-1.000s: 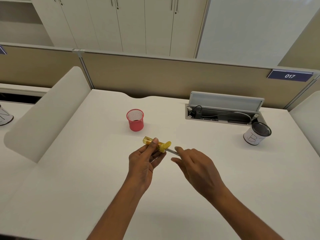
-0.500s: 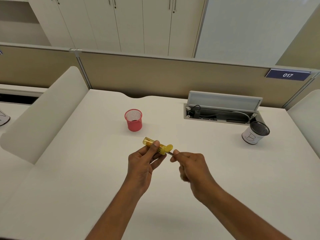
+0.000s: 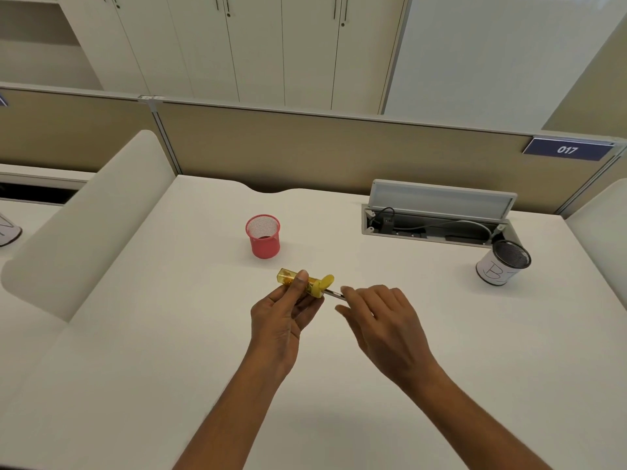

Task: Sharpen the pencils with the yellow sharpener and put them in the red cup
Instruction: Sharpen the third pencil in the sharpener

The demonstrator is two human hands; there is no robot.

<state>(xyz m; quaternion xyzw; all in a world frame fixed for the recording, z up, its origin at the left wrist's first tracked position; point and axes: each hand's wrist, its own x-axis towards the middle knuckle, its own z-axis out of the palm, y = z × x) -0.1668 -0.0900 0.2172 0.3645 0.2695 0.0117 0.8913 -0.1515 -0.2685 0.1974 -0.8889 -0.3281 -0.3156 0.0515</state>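
The red mesh cup (image 3: 263, 236) stood upright on the white bench (image 3: 142, 334), beyond the hands and a little to their left; whether it held any pencils could not be told. It looked light and easy to knock over, so a pencil would want lowering in, not tossing.

Nearer, the left hand (image 3: 281, 317) held the yellow sharpener (image 3: 303, 283) off the bench, thumb over its translucent barrel and fingers (image 3: 307, 305) curled beneath. The barrel looked like smooth, stiff, light plastic, likely to twist in a loose hold, so a grip around its middle seemed soundest.

Out of its right end ran the pencil (image 3: 334, 294), a thin dark shaft, stiff but probably brittle at the tip. The right hand (image 3: 383, 323) pinched it close to the sharpener between fingertip and thumb, the other fingers loosely spread. Holding that near should keep the shaft from bending.

Far right, a white cup marked B (image 3: 498, 269) stood well apart.
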